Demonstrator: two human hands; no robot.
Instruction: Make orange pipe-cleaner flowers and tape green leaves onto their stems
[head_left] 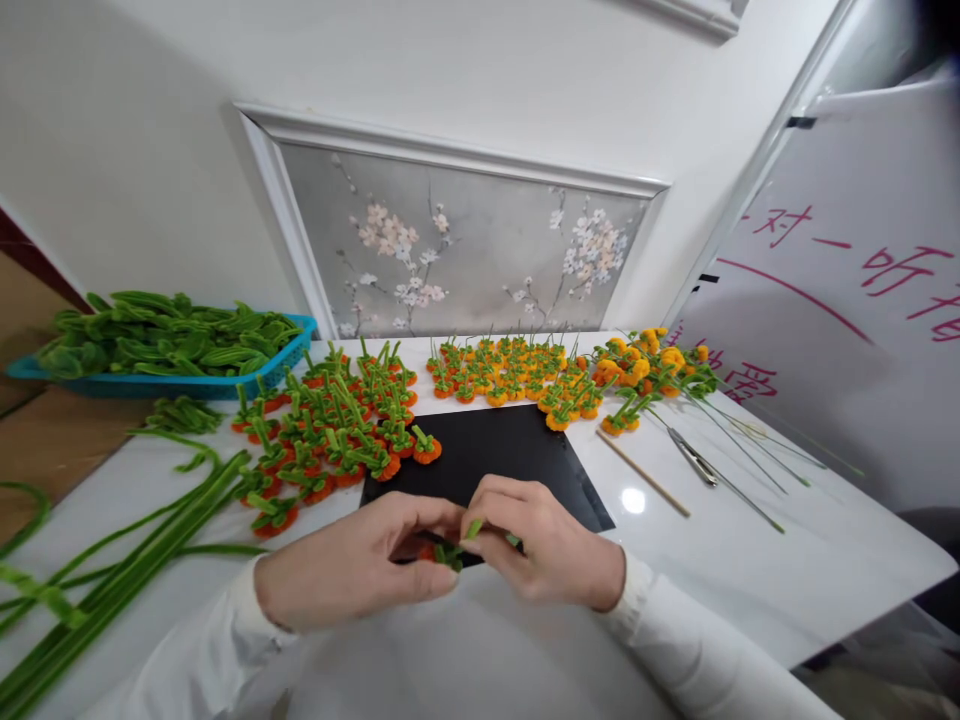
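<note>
Near the front edge of the black mat (495,450), my left hand (364,565) curls round a small orange piece with green parts (446,555), most of it hidden by the fingers. Against it from the right, my right hand (536,540) pinches the green stem end (474,528) between thumb and fingers. Beyond my hands, many orange pieces with upright green stems (337,430) stand at the left of the mat, and yellow ones (517,370) stand behind it.
A blue basket (300,345) of green fuzzy pieces is at the back left. Long green strips (127,590) lie at the left. At the right are a wooden stick (643,473), tweezers (691,457) and yellow flowers on long stems (671,362). A framed panel (480,240) stands behind.
</note>
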